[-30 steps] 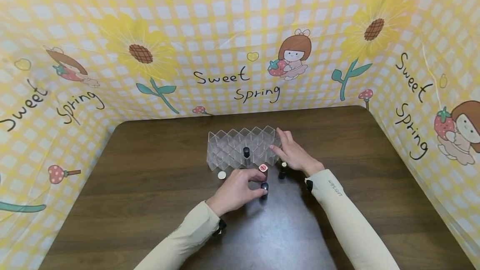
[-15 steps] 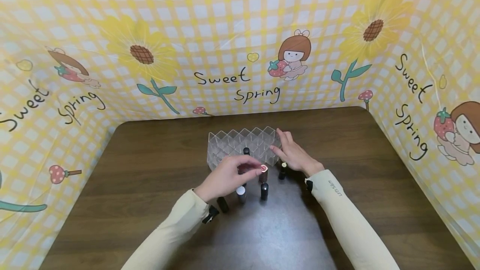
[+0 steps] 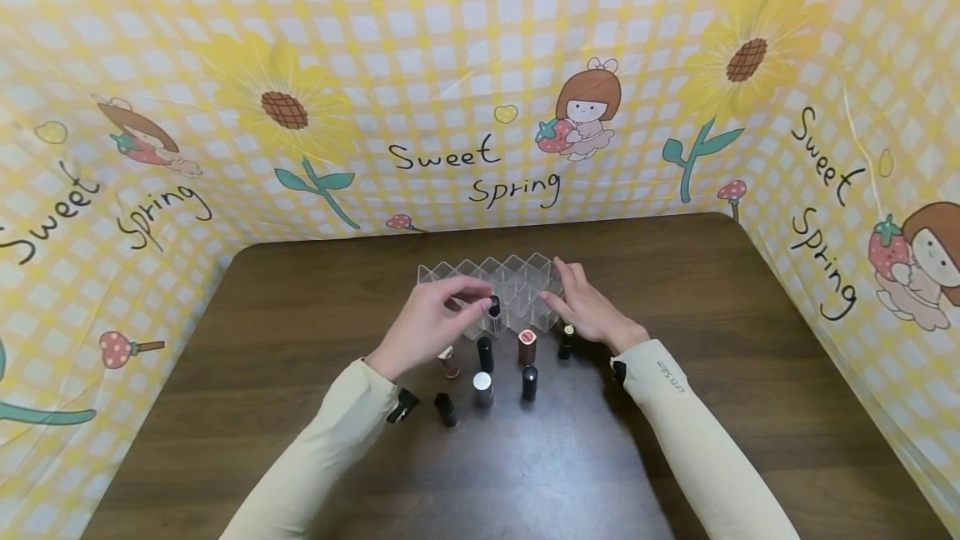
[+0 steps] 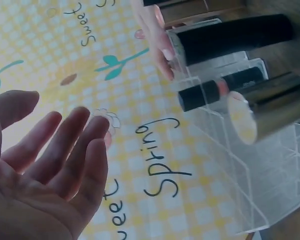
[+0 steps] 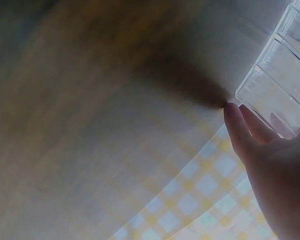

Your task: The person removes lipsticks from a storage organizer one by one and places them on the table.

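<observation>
My left hand is over the front left of a clear plastic lipstick organizer. Its thumb and fingertips overlap a black-capped lipstick in a front compartment. In the left wrist view, the same hand has loosely bent, spread fingers and holds nothing. My right hand rests at the organizer's right end, thumb toward the front and fingers toward the back. Its fairly straight fingers touch the corner in the right wrist view. Before the organizer stand a red-topped lipstick and a black tube.
More tubes stand in front: a silver-topped one, a glossy black one, a dark one and a pale-topped one. A gold-topped black tube is below my right hand. Patterned cloth surrounds the brown table.
My left hand has moved from the glossy black tube, past the red-topped lipstick, up and left to the organizer. The glossy black tube now stands alone. My right hand has stayed put.
</observation>
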`<action>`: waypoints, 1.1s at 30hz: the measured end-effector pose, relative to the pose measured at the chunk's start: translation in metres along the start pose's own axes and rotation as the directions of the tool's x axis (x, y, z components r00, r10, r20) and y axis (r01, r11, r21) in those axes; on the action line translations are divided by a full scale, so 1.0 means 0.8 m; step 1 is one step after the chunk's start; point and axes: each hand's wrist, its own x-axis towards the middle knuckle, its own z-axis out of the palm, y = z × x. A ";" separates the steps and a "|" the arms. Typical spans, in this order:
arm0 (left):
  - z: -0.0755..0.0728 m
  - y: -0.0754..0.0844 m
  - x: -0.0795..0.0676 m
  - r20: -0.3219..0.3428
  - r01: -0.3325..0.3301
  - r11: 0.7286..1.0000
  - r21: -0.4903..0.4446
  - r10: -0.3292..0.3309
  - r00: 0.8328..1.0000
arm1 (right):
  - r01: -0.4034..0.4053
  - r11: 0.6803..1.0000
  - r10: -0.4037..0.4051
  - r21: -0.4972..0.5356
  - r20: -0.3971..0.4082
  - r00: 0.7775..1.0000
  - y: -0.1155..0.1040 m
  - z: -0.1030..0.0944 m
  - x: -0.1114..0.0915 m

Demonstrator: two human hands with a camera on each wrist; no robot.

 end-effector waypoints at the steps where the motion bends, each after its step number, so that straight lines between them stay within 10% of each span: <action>1: 0.000 -0.003 0.001 -0.009 0.005 1.000 0.006 -0.005 1.000 | -0.001 1.000 0.001 -0.001 0.001 1.000 0.000 0.000 0.000; 33: 0.034 -0.086 0.029 0.165 0.201 0.963 0.182 -0.231 0.959 | -0.005 1.000 0.005 -0.006 0.005 1.000 -0.002 -0.001 -0.001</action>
